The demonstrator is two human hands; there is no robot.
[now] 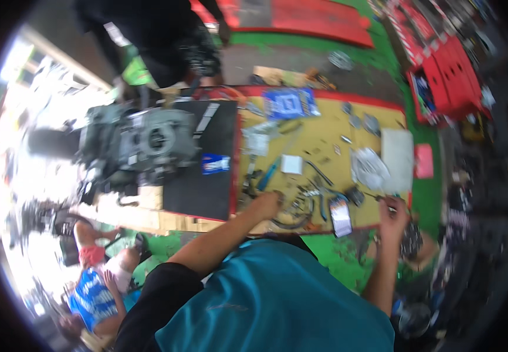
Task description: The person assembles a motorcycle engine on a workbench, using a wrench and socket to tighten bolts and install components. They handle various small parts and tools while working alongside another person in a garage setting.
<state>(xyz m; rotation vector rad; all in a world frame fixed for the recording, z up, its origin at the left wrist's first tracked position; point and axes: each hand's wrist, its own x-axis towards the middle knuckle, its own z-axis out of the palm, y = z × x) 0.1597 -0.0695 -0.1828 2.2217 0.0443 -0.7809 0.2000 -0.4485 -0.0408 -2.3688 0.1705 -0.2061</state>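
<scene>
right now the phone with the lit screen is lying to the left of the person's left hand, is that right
No, the side is wrong: the head view shows the phone to the right of the left hand. Its screen is lit.

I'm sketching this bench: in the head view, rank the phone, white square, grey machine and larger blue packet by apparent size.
Largest to smallest, as they look:
1. Grey machine
2. Larger blue packet
3. Phone
4. White square

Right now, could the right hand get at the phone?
Probably yes: the phone lies to the left of the right hand, yellow tabletop shows between them, and nothing seems to block the way.
</scene>
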